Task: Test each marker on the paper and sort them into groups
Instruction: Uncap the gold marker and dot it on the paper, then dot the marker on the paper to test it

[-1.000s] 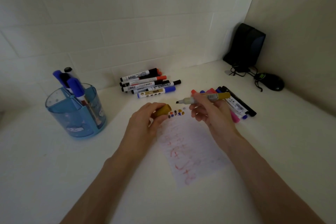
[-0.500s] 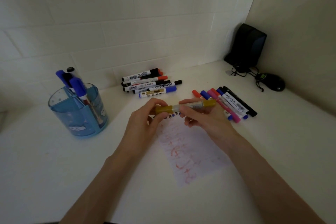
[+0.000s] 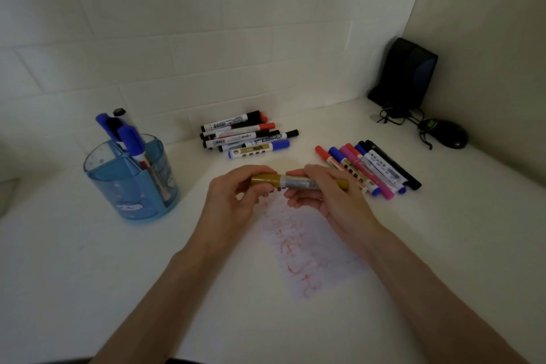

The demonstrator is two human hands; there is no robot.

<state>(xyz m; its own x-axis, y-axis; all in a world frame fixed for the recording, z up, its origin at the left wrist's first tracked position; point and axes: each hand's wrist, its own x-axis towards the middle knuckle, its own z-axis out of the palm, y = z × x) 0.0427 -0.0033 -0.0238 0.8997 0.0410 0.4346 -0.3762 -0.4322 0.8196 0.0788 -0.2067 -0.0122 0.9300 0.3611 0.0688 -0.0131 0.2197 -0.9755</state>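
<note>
Gold-capped marker (image 3: 298, 182) with a silvery labelled barrel is held level between both hands, just above the far end of the white sheet of paper (image 3: 307, 245), which lies flat on the white bench (image 3: 88, 275) and carries red scribbles. On the marker's left end, the left hand (image 3: 233, 201) has its fingers (image 3: 254, 170) curled round the gold cap. The right hand (image 3: 334, 198) has its fingers (image 3: 313, 170) wrapped round the barrel and the gold right end. The cap sits against the barrel. Beyond the hands, near the tiled wall, a heap of white markers (image 3: 248, 134) with black, red and blue caps lies on the bench. Just beside the right hand, a row of red, blue, pink and black markers (image 3: 369, 168) lies side by side. At the left a translucent blue plastic pen cup (image 3: 133, 186) stands upright, with blue-capped markers (image 3: 130, 139) standing in it. In the far right corner are a black speaker (image 3: 404, 77) and a black computer mouse (image 3: 449, 136) with a tangled cord.
</note>
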